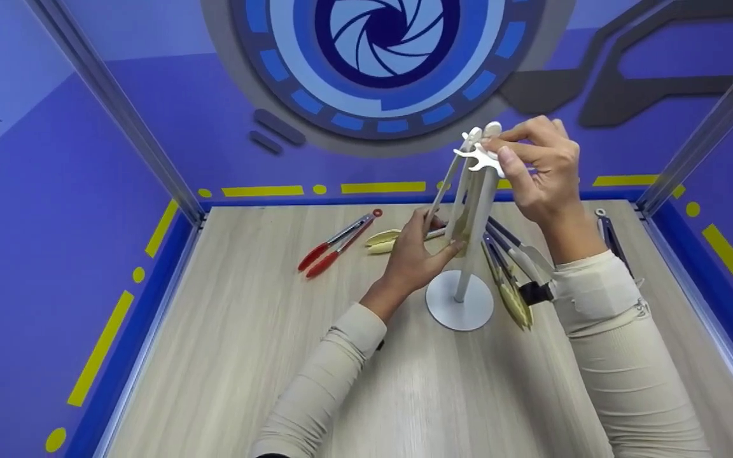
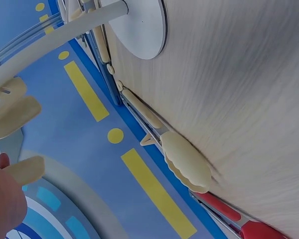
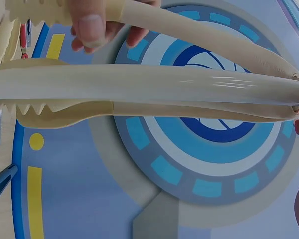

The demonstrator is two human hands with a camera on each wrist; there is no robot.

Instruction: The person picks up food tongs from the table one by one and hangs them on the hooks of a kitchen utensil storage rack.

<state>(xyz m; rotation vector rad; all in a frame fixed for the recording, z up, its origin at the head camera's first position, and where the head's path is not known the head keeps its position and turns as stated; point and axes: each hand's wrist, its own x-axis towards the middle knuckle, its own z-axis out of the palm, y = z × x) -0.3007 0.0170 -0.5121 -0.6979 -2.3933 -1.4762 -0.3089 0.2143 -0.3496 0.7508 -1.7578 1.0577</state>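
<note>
A utensil stand has a round silver base (image 1: 459, 312), a pale pole (image 3: 154, 82) and a white hooked top (image 1: 482, 159). My right hand (image 1: 548, 165) pinches the hooked top. Cream utensils hang from it, among them a slotted turner (image 2: 10, 94). My left hand (image 1: 414, 251) grips a cream cooking utensil (image 3: 204, 35) low on its handle, by the head. That head's edge looks toothed in the right wrist view; its exact kind is partly hidden by the hand. The handle's upper end meets the hooks.
Red-tipped tongs (image 1: 341, 245) and cream tongs (image 2: 187, 159) lie left of and behind the stand. Right of it are cream-tipped tongs (image 1: 511, 292) and grey tongs (image 1: 525, 254). Another dark pair of tongs (image 1: 608, 232) lies farther right. Blue panels (image 1: 150, 127) wall the table.
</note>
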